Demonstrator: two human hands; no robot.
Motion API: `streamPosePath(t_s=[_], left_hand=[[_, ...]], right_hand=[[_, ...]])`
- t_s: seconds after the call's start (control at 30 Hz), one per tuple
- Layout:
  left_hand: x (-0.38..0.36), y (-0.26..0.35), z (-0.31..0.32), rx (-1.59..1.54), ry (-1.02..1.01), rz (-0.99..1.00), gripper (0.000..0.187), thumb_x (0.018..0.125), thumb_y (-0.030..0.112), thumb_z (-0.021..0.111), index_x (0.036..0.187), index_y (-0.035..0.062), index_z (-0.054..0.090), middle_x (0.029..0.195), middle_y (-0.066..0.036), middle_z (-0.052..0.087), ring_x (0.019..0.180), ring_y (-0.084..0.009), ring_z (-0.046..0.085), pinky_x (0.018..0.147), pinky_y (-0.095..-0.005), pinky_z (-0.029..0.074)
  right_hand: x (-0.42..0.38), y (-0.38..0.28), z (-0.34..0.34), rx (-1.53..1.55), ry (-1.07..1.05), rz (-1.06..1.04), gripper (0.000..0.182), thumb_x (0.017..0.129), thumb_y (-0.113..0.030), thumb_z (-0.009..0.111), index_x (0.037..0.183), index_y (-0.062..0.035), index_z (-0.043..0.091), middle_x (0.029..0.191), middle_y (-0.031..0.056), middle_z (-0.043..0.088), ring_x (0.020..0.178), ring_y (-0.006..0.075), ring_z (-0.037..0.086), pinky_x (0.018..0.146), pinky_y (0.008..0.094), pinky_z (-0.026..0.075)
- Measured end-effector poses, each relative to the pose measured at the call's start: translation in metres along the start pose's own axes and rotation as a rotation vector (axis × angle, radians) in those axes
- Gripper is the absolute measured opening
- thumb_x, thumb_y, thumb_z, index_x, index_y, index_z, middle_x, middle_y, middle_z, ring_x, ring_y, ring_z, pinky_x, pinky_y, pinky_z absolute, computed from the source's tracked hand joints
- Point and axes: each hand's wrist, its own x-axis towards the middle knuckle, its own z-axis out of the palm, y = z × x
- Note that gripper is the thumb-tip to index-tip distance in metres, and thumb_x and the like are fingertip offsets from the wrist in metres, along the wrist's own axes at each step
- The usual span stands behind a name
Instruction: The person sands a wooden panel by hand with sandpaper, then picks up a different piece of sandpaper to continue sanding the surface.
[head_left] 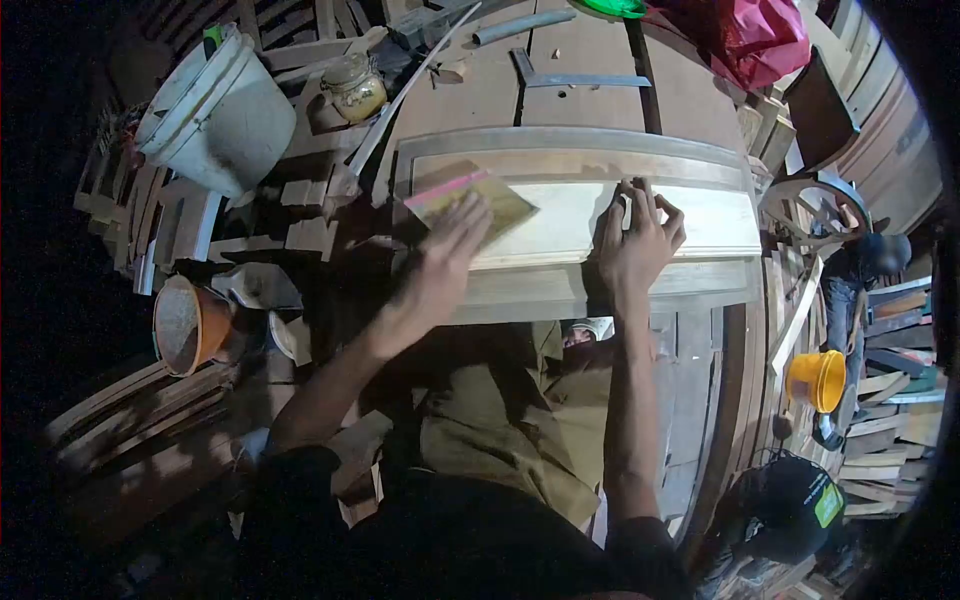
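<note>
A pale wooden panel [715, 222] lies across a framed wooden door piece [515, 298] in front of me. My left hand [452, 240] presses a yellowish-brown sheet of sandpaper [508, 203] with a pink edge against the panel's left part. Its fingers lie over the sheet and hide some of it. Toward the panel's right, my right hand [640, 235] grips the panel with bent fingers, the tips near its far edge. The contact under the fingertips is partly hidden.
Beyond the panel are a metal square [590, 81] and a grey tube [523, 27]. A white bucket [225, 115], a jar [353, 90] and an orange bucket [205, 325] stand left. At right are a yellow bucket [816, 381], stacked wood and two other people.
</note>
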Motion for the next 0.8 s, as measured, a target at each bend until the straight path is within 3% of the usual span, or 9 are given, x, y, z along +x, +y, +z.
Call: streamPosePath(t_s=[0.1, 0.3, 0.37, 0.5, 0.63, 0.67, 0.7, 0.77, 0.8], left_hand=[[-0.011, 0.036, -0.014, -0.012, -0.110, 0.122, 0.053, 0.087, -0.011, 0.055, 0.140, -0.0112, 0.056, 0.149, -0.030, 0.054, 0.144, -0.0418, 0.049, 0.123, -0.0500, 0.039], [-0.004, 0.015, -0.007, -0.025, 0.041, -0.018, 0.053, 0.085, -0.019, 0.053, 0.137, -0.0082, 0.061, 0.144, -0.027, 0.061, 0.140, -0.0392, 0.056, 0.120, -0.0490, 0.043], [-0.014, 0.034, -0.003, 0.038, -0.026, 0.135, 0.053, 0.084, -0.020, 0.053, 0.135, -0.0085, 0.062, 0.143, -0.027, 0.061, 0.138, -0.0395, 0.057, 0.119, -0.0487, 0.045], [0.014, -0.008, -0.011, -0.049, 0.047, -0.154, 0.054, 0.085, -0.019, 0.052, 0.137, -0.0056, 0.062, 0.144, -0.026, 0.061, 0.138, -0.0392, 0.057, 0.119, -0.0469, 0.046], [0.001, 0.019, -0.010, 0.007, -0.047, 0.155, 0.056, 0.083, -0.018, 0.050, 0.138, -0.0080, 0.059, 0.143, -0.031, 0.059, 0.137, -0.0418, 0.056, 0.119, -0.0459, 0.045], [0.006, 0.006, -0.014, 0.015, -0.076, -0.007, 0.056, 0.084, -0.017, 0.050, 0.139, -0.0075, 0.059, 0.142, -0.030, 0.059, 0.133, -0.0410, 0.059, 0.114, -0.0452, 0.049], [0.013, -0.010, -0.016, 0.021, -0.117, -0.155, 0.057, 0.085, -0.016, 0.050, 0.140, -0.0071, 0.058, 0.141, -0.029, 0.060, 0.129, -0.0402, 0.063, 0.110, -0.0446, 0.052], [0.048, 0.002, -0.041, 0.164, -0.449, -0.625, 0.052, 0.089, -0.011, 0.051, 0.140, -0.0046, 0.060, 0.137, -0.029, 0.063, 0.117, -0.0397, 0.068, 0.098, -0.0466, 0.056], [0.034, -0.017, -0.022, 0.166, -0.209, -0.409, 0.048, 0.092, -0.007, 0.052, 0.139, -0.0034, 0.061, 0.134, -0.029, 0.064, 0.112, -0.0410, 0.069, 0.092, -0.0474, 0.056]], right_hand=[[0.001, 0.003, 0.001, -0.005, 0.025, -0.036, 0.030, 0.095, -0.022, 0.065, 0.121, -0.0098, 0.073, 0.135, 0.0062, 0.069, 0.122, 0.0317, 0.053, 0.113, 0.0469, 0.034], [-0.001, 0.002, -0.001, -0.010, 0.015, -0.030, 0.029, 0.095, -0.020, 0.064, 0.121, -0.0094, 0.072, 0.136, 0.0064, 0.068, 0.121, 0.0324, 0.053, 0.112, 0.0471, 0.035], [-0.001, 0.007, 0.002, -0.018, 0.018, -0.034, 0.030, 0.095, -0.020, 0.063, 0.122, -0.0102, 0.072, 0.137, 0.0060, 0.068, 0.122, 0.0323, 0.053, 0.112, 0.0477, 0.034], [-0.005, -0.002, -0.002, 0.013, 0.011, -0.006, 0.031, 0.093, -0.020, 0.064, 0.120, -0.0106, 0.073, 0.138, 0.0079, 0.068, 0.122, 0.0348, 0.053, 0.112, 0.0485, 0.035], [-0.003, 0.001, 0.000, 0.035, 0.055, 0.001, 0.032, 0.091, -0.020, 0.065, 0.121, -0.0126, 0.073, 0.135, 0.0107, 0.070, 0.122, 0.0372, 0.054, 0.113, 0.0495, 0.035], [-0.004, 0.000, 0.005, 0.089, 0.056, 0.048, 0.031, 0.091, -0.022, 0.066, 0.119, -0.0128, 0.075, 0.138, 0.0063, 0.070, 0.124, 0.0368, 0.054, 0.114, 0.0475, 0.035], [-0.003, 0.007, 0.009, 0.034, 0.067, -0.014, 0.034, 0.090, -0.022, 0.067, 0.121, -0.0126, 0.074, 0.137, 0.0087, 0.070, 0.124, 0.0375, 0.054, 0.113, 0.0481, 0.036], [-0.004, 0.001, 0.005, 0.122, 0.091, 0.008, 0.032, 0.089, -0.021, 0.066, 0.118, -0.0101, 0.073, 0.134, 0.0112, 0.070, 0.122, 0.0376, 0.055, 0.112, 0.0492, 0.036], [-0.004, 0.004, 0.011, 0.018, 0.127, -0.034, 0.031, 0.088, -0.020, 0.066, 0.116, -0.0083, 0.073, 0.134, 0.0118, 0.070, 0.120, 0.0375, 0.055, 0.112, 0.0499, 0.036]])
